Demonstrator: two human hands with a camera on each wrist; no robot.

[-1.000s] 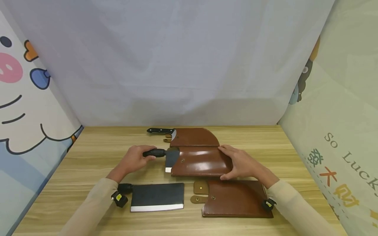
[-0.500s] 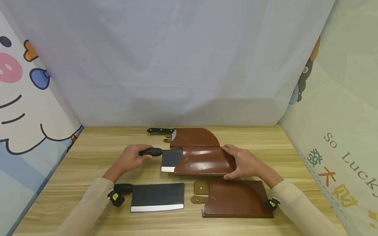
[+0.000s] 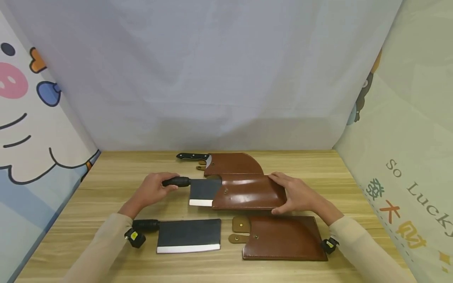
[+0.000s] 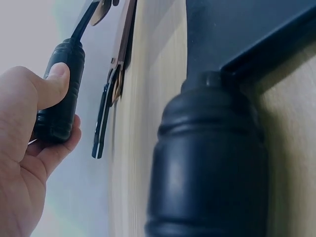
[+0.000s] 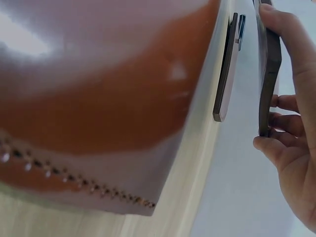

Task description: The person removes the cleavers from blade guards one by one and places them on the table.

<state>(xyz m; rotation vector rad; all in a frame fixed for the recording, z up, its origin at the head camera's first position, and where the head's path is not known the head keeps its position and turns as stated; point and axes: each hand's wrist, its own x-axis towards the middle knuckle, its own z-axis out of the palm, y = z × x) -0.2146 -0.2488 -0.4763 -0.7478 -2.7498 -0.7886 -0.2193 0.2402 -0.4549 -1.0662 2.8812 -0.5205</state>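
My left hand [image 3: 153,189] grips the black handle [image 3: 177,181] of a cleaver [image 3: 203,190], thumb on top in the left wrist view. Part of its dark blade, with a bright cutting edge, shows outside a glossy brown leather sheath [image 3: 251,192]; the rest of the blade is hidden inside. My right hand [image 3: 299,194] holds the far end of that sheath between thumb and fingers, gripping its edges in the right wrist view. Close below the left hand lies a second cleaver [image 3: 188,235], its blade bare. Under the right forearm rests another brown sheath [image 3: 283,239] with two tan snap straps.
Behind the held sheath lies a third knife in a curved brown sheath [image 3: 231,164], its black riveted handle [image 3: 192,156] sticking out to the left. The wooden table [image 3: 116,169] ends at a pale cloth backdrop [image 3: 219,78], with printed cloths on both sides.
The left hand has moved left with the cleaver, and more blade shows outside the sheath. The right hand and sheath have shifted slightly right. The other knives and sheath stay put.
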